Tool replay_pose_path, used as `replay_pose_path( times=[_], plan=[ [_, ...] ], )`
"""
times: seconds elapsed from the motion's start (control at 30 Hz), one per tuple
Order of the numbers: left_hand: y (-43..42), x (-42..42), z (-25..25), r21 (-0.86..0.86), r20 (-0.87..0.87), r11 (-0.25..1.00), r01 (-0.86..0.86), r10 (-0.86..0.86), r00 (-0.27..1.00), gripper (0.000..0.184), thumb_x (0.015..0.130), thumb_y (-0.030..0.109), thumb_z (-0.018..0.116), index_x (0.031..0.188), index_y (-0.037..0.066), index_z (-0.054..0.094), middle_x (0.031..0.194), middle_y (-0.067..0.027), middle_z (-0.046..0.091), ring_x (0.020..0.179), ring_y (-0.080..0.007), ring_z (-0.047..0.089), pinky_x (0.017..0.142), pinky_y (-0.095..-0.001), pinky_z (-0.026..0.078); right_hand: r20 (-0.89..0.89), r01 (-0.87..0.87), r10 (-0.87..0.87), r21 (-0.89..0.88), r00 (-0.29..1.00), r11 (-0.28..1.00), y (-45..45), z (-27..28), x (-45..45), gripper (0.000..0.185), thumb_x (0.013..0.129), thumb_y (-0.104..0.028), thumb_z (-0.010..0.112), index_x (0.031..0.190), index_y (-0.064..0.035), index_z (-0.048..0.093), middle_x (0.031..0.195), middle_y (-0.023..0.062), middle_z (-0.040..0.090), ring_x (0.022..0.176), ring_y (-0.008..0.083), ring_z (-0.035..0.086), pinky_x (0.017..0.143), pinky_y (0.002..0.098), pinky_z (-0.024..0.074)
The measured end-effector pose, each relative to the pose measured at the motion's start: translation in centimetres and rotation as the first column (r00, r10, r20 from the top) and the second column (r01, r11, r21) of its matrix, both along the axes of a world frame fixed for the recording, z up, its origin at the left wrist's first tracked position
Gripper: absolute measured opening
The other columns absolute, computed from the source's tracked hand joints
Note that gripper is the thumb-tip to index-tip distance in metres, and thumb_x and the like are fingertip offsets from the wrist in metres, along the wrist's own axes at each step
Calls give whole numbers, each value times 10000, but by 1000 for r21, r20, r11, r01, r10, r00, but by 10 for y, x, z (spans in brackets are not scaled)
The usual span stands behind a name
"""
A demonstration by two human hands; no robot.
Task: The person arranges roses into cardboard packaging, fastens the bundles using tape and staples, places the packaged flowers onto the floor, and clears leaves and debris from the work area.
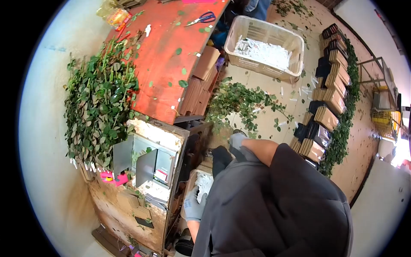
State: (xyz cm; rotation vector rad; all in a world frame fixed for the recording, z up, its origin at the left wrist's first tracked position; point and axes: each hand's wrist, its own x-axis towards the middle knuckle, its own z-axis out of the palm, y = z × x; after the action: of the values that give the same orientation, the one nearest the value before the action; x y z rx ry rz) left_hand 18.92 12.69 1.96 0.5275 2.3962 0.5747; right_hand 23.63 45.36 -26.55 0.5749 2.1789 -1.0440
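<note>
My left hand (195, 207), in a pale grey glove, reaches over a box (184, 213) of white pieces (204, 183) beside the bench. Its thumb and finger stand apart, and I see nothing held between them. My right hand (236, 143), also gloved in grey, is near my dark trouser leg (221, 159). The fingers of that hand are mostly hidden, so any hold cannot be made out. Cut leafy stems (244, 105) lie on the floor just beyond it.
A large pile of leafy stems (98, 111) leans at the red tabletop (158, 64), where scissors (203, 18) lie. A pale crate (264, 70) holds more white pieces. Rows of cardboard-wrapped bundles (326, 118) stand at right. A grey metal fixture (146, 166) sits on the bench end.
</note>
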Motion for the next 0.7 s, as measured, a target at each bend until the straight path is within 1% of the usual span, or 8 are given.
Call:
replay_pose_path(
  times=[0.13,0.17,0.23,0.37,0.47,0.57,0.63,0.7],
  plan=[
    [-20,23,-42,-60,167,998,5,5,986,507,866,261,748,1275,-24,650,1138,-239,692,1051,-383,674,927,-426,533,-72,-33,21,-175,997,984,-4,23,11,294,788,-268,711,1020,-95,760,1055,210,729,1035,369,701,860,451,555],
    [-18,25,-49,-64,238,998,-26,41,971,505,870,265,746,1275,-21,652,1150,-236,690,1046,-374,679,925,-424,537,-84,-67,55,-151,995,986,-3,20,16,282,800,-247,690,1027,-94,757,1056,209,730,1031,370,702,861,458,556],
    [-15,22,-72,-63,218,998,-16,29,975,503,869,269,747,1271,-19,654,1158,-229,689,1043,-362,682,923,-425,539,-48,-74,71,-57,996,996,2,2,27,249,846,-233,647,1005,-76,758,1048,216,729,1011,382,706,855,474,559],
    [0,6,-109,-28,166,999,-18,22,986,486,877,282,745,1257,-11,662,1157,-208,683,1004,-328,688,899,-421,547,66,-99,98,10,993,995,23,18,40,239,814,-131,626,993,-58,767,1065,222,733,1013,403,712,853,462,572],
    [-5,1,-141,25,184,997,-78,72,980,461,883,281,747,1238,-6,678,1149,-204,688,989,-320,689,890,-412,551,154,99,-88,-64,984,993,23,25,35,270,821,-102,598,1031,-42,757,1061,241,728,1012,405,713,846,463,574],
    [-23,14,-170,-5,244,1000,-25,26,970,463,883,317,744,1215,-1,690,1144,-205,694,1015,-340,686,906,-417,549,104,-210,217,-74,971,975,-3,39,-4,342,849,-104,590,1174,-65,687,1150,207,710,1063,395,684,897,483,544],
    [-30,22,-178,-58,325,998,19,1,946,453,885,324,738,1205,7,694,1140,-199,696,1034,-347,679,922,-428,540,-69,-264,259,-78,964,962,-38,27,-34,370,826,-92,581,1178,-54,692,1140,230,709,1113,359,689,929,464,548],
    [-40,27,-186,-108,410,992,65,-15,912,443,887,332,732,1194,14,697,1136,-193,698,1053,-354,671,938,-439,532,-195,-227,207,-88,959,970,-69,41,-70,288,830,-92,589,1094,-46,697,1080,218,725,1021,389,706,897,482,555]
  ],
)
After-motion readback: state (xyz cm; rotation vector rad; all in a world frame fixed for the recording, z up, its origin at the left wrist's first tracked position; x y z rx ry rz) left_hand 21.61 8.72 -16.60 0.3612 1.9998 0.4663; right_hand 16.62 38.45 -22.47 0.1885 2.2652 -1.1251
